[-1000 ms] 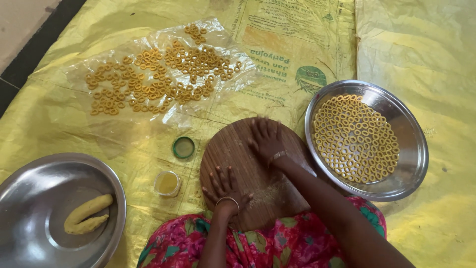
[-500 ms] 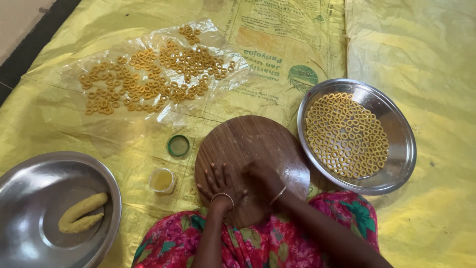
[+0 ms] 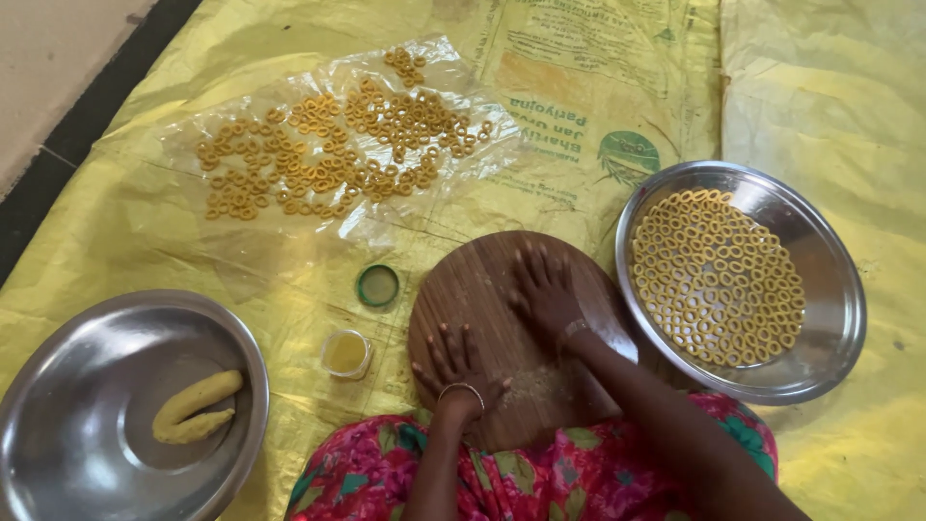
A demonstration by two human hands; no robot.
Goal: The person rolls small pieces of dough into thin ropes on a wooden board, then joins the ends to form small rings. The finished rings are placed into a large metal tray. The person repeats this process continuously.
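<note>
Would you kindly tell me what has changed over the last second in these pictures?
The right hand, drawn back toward the body half a second ago, has slid forward again across the round wooden board. The left hand stayed flat near the board's near edge. The steel plate of dough rings and steel bowl with dough rolls are unchanged.

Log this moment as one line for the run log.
left hand: flat on board | right hand: flat on board | dough: left plate | rings: right plate

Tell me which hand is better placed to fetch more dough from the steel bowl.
Probably the left hand: it rests on the near-left part of the round wooden board, on the side of the steel bowl holding yellow dough rolls. The right hand lies farther away.
</note>
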